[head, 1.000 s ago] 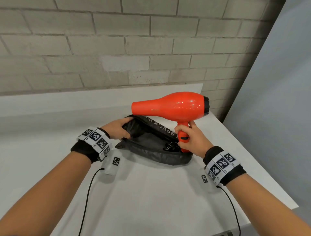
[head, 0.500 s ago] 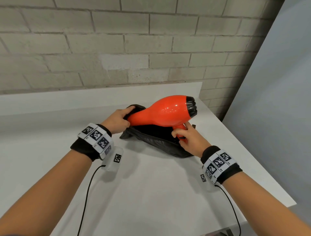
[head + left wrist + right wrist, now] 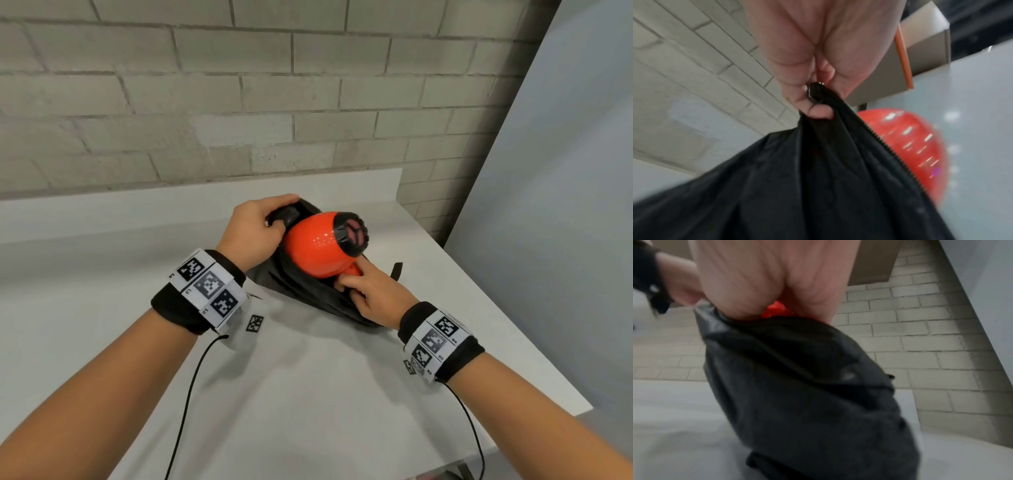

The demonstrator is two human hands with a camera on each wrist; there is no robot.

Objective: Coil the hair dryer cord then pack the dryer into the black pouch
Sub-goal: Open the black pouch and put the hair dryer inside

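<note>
1. Both grips are busy: the right hand (image 3: 371, 294) curls around the red handle of the hair dryer (image 3: 317, 245), low at the mouth of the black pouch (image 3: 301, 291), and the left hand (image 3: 253, 233) pinches the far end of the pouch rim, next to the zipper slider (image 3: 816, 93).

2. What changed: one second ago the dryer was held level above the pouch, with the nozzle pointing to the left grip. Now the nozzle has gone down into the pouch, under the left grip, and only the round body and the black rear grille (image 3: 351, 234) stand out of the opening. The handle is sinking behind the near rim, at the right grip.

3. Meaning for the task: I judge the packing is about half done. No cord lies loose outside, so the coil is probably already inside; it is hidden now.

4. Just beside the right grip, the near wall of the pouch hangs slack and folded, and the zipper teeth (image 3: 892, 146) lie against the red body. In my opinion this rim and the thick rear of the dryer are the main obstacle; the left grip must keep the mouth wide.

5. Beyond the right grip a small black strap (image 3: 397, 270) of the pouch lies on the tabletop (image 3: 308, 394).

6. Beyond both grips stands the brick wall (image 3: 239, 102), and to the right side a grey panel (image 3: 565, 171).

7. Thin black wires (image 3: 186, 397) run from the wrist bands toward the person; they are not the dryer cord.
</note>
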